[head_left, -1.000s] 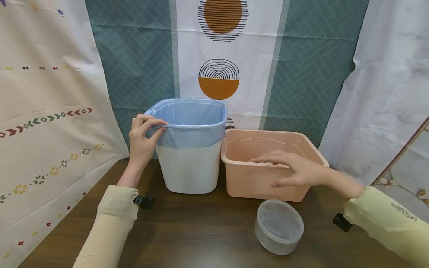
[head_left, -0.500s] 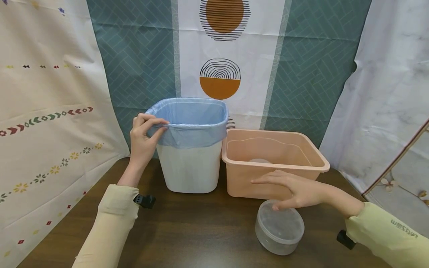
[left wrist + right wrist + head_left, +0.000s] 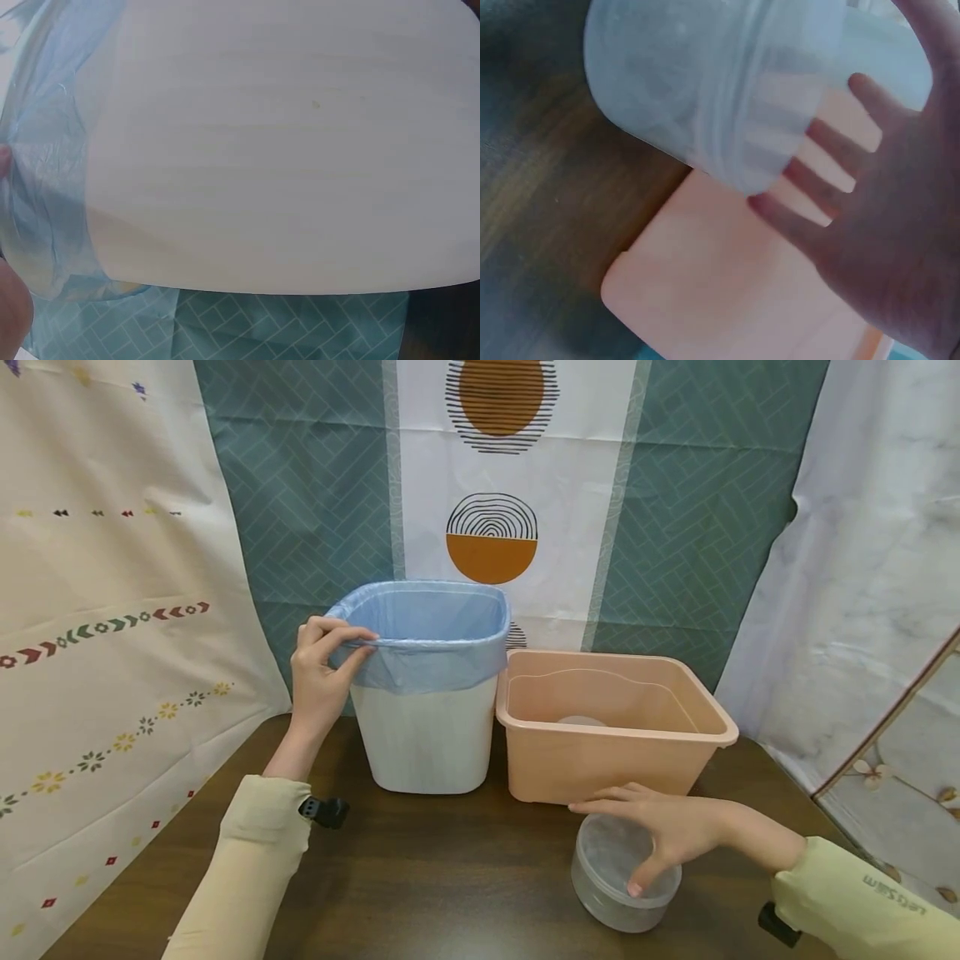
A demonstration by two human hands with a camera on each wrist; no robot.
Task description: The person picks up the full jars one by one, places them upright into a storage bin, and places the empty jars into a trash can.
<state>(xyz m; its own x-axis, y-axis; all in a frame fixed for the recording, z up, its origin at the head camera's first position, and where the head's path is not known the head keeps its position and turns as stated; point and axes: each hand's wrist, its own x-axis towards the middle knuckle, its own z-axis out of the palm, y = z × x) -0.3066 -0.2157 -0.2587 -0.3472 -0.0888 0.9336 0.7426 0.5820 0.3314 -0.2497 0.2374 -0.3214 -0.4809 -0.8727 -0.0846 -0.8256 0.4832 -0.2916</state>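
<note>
A white trash bin [image 3: 427, 743] stands on the table, lined with a blue plastic bag [image 3: 435, 670] folded over its rim. My left hand [image 3: 313, 681] pinches the lined rim at the near left corner between thumb and fingers. In the left wrist view, the bin's side [image 3: 285, 150] fills most of the frame. My right hand [image 3: 675, 828] is spread over a round clear plastic container [image 3: 609, 889] with a lid. Its fingers reach past the far side and the thumb is over the near part. The right wrist view shows straight, separated fingers [image 3: 810, 229] close to the container's lid edge.
A peach plastic tub [image 3: 607, 768] stands right of the bin, behind the round container. A pale round object [image 3: 581, 721] shows inside it. Fabric sheets hang behind and along both sides of the dark wooden table [image 3: 420, 877].
My right hand has come down and back from the tub's front rim to the round container, its thumb spreading away from the fingers. My left hand stays on the bin's rim.
</note>
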